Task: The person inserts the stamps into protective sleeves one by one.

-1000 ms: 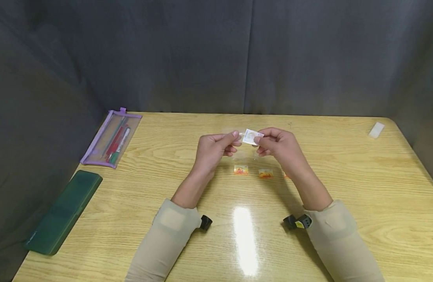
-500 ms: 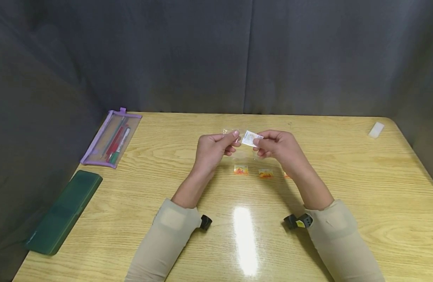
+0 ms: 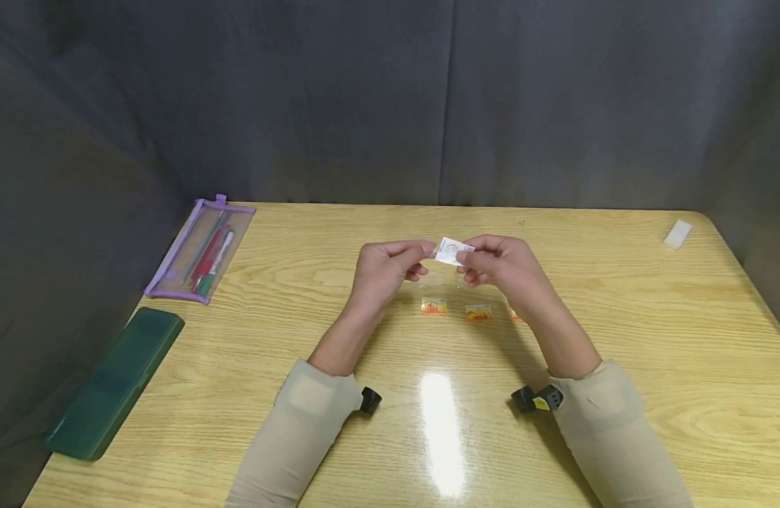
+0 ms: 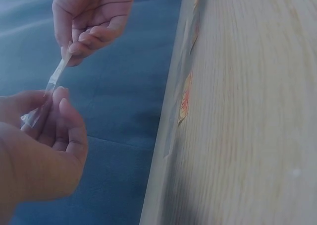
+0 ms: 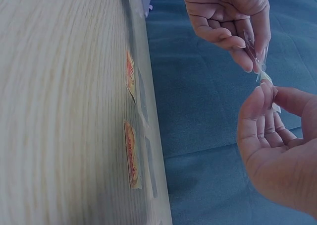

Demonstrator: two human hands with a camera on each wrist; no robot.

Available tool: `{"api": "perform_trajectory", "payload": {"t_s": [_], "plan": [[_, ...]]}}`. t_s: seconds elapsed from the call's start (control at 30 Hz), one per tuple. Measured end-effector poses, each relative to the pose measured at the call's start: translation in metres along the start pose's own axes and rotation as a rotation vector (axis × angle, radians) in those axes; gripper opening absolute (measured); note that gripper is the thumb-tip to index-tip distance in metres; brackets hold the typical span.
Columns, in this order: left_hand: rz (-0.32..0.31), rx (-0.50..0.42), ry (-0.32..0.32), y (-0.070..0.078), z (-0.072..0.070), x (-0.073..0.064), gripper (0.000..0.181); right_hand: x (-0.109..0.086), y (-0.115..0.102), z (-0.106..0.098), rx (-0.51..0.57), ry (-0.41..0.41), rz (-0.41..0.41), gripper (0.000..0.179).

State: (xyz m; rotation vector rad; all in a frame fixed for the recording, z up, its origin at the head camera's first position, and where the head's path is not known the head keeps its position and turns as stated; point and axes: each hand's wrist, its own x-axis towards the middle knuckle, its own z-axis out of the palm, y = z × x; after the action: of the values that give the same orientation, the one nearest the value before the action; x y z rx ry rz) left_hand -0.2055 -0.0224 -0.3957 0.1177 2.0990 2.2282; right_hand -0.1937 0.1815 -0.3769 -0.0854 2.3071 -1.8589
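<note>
Between thumb and fingertips, my right hand (image 3: 510,271) pinches a small white printed paper (image 3: 449,248), rectangular and stamp-like. Facing it, my left hand (image 3: 382,275) pinches a clear plastic sleeve (image 4: 32,118), thin and hard to make out in the head view. The paper's left end meets the sleeve; how far it lies inside cannot be told. Both hands are held above the table. Nearer to me lie small yellow-orange printed papers, one on the left (image 3: 434,306) and one in the middle (image 3: 479,312). A third (image 3: 515,317) is mostly hidden by my right wrist.
Faint clear sleeves (image 3: 431,280) lie behind the orange papers. At left are a purple-edged mesh pouch (image 3: 199,250) holding pens and a dark green case (image 3: 117,384). A white block (image 3: 678,234) sits at the far right. Dark curtains (image 3: 339,106) surround the wooden table (image 3: 650,339).
The sleeve's opening and the white paper have come together, with the paper slightly lower than a second ago. My left fingertips have shifted a little on the sleeve.
</note>
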Motion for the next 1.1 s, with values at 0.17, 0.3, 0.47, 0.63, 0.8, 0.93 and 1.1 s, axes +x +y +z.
{"api": "perform_trajectory", "payload": {"t_s": [0.17,0.3,0.47,0.63,0.8,0.93,1.1], "plan": [[0.011,0.008,0.007,0.0005,-0.0005,-0.0008,0.025,0.0005,-0.0002,0.0003,0.000,0.001,0.007,0.028],[0.022,0.012,0.006,0.0010,-0.0005,-0.0013,0.026,0.0005,-0.0015,0.0003,-0.007,-0.005,0.008,0.028],[0.024,0.010,-0.003,0.0012,-0.0003,-0.0011,0.025,0.0005,-0.0015,0.0002,-0.010,-0.012,0.016,0.027],[0.008,-0.003,-0.030,0.0013,-0.0002,-0.0013,0.020,0.0002,-0.0005,-0.0001,0.004,-0.016,0.019,0.028],[-0.013,-0.003,-0.058,0.0016,0.0002,-0.0020,0.021,0.0000,0.0003,0.0003,0.013,-0.005,0.008,0.027],[-0.013,0.002,-0.058,0.0015,0.0006,-0.0019,0.022,-0.0003,0.0003,-0.0002,0.013,0.006,0.002,0.026],[-0.008,-0.001,-0.065,0.0021,0.0003,-0.0016,0.023,-0.0003,0.0001,-0.0008,0.016,0.019,-0.005,0.026]]}}
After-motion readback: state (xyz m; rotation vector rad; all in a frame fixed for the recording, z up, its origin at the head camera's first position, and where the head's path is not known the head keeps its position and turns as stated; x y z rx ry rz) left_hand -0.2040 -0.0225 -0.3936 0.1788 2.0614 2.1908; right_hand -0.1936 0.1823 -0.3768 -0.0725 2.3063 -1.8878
